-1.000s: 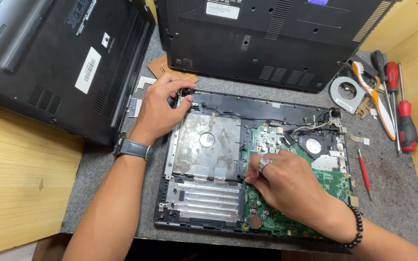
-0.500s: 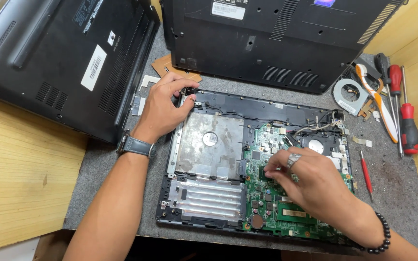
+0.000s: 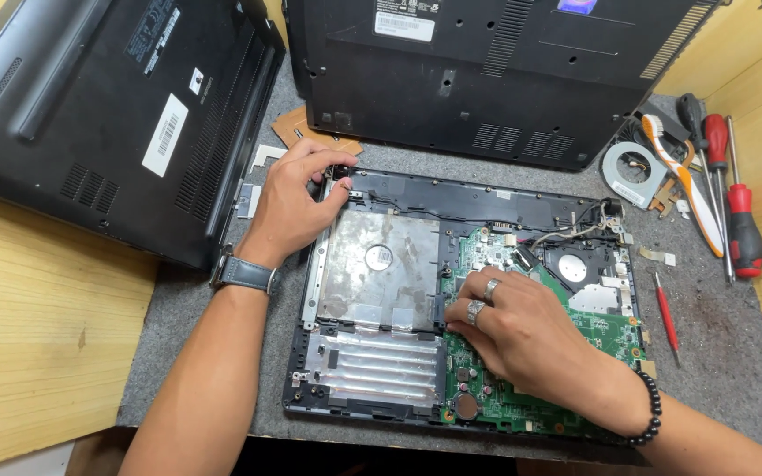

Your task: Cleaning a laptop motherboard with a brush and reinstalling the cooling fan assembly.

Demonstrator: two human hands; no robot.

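An opened laptop base (image 3: 416, 198) lies on a grey mat, its silver metal plate (image 3: 381, 269) on the left and a green circuit board (image 3: 606, 322) on the right. My left hand (image 3: 297, 198), with a dark wristwatch, grips the base's top-left corner with curled fingers. My right hand (image 3: 509, 330), with rings and a bead bracelet, rests flat on the circuit board, its fingertips at the seam where board and metal plate meet. What is under its fingers is hidden.
Two black laptop bottom shells lie upside down, one at the far left (image 3: 108, 115), one at the back (image 3: 487, 70). A round fan (image 3: 632, 172), screwdrivers with red handles (image 3: 738, 220), an orange-handled tool (image 3: 685, 189) and a small red screwdriver (image 3: 666, 313) lie at right.
My right hand moved right over the board, then came back left to the seam by the metal plate. My left hand stayed at the top-left corner.
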